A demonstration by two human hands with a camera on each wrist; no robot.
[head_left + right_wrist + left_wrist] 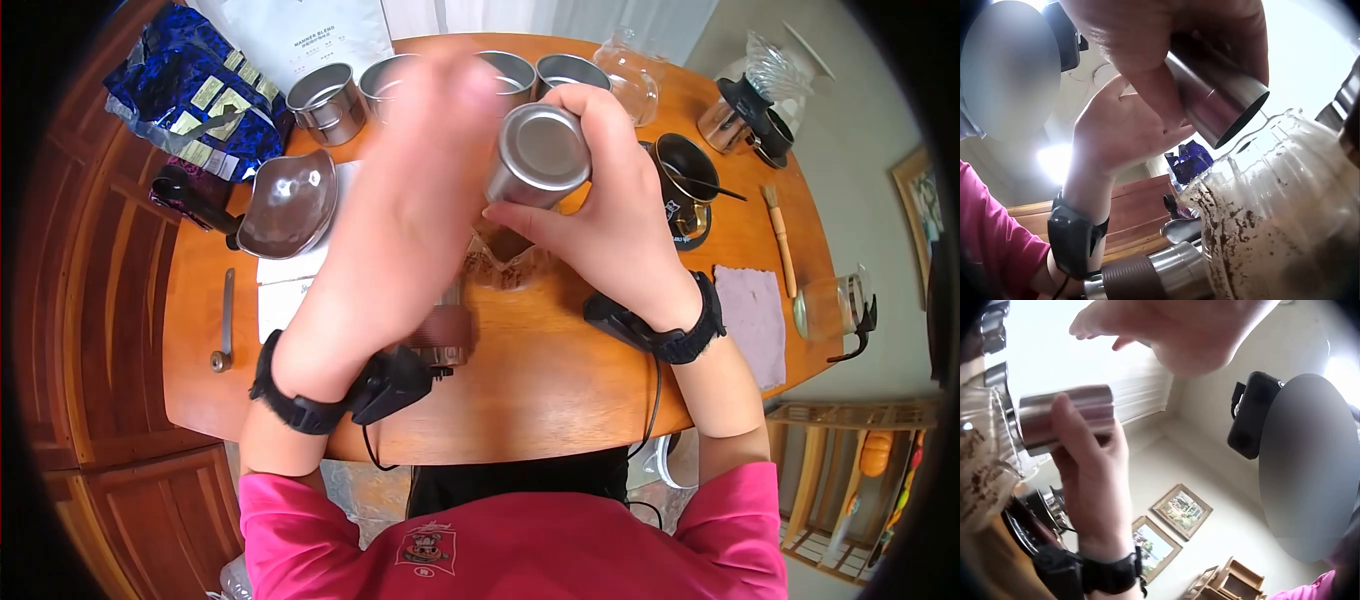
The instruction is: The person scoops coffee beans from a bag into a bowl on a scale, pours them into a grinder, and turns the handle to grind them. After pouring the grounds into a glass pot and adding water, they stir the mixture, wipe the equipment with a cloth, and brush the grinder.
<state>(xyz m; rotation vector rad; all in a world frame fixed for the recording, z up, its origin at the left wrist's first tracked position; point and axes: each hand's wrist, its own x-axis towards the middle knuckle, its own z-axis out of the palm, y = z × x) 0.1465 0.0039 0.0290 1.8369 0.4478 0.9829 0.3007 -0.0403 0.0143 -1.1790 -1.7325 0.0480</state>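
Note:
My right hand [625,190] grips a steel cup [545,150], fingers and thumb wrapped round its side. The cup is tipped over, base toward the head camera, and in the right wrist view its mouth points down at a clear glass vessel [1272,219]. Brown grounds cling to the inside of the vessel. My left hand [400,190] is raised beside the cup, blurred in the head view; its fingers look extended and hold nothing in the left wrist view. Below the left forearm stands a hand coffee grinder [1172,272] with a ribbed brown band, partly hidden.
Several steel canisters [330,105] line the back, beside a white bag [310,35] and a blue bag [195,80]. A dark dish [290,205] and a crank handle [228,320] lie left. On the right are a black cup [685,165], brush [780,240], cloth [750,320] and glass pot [830,305].

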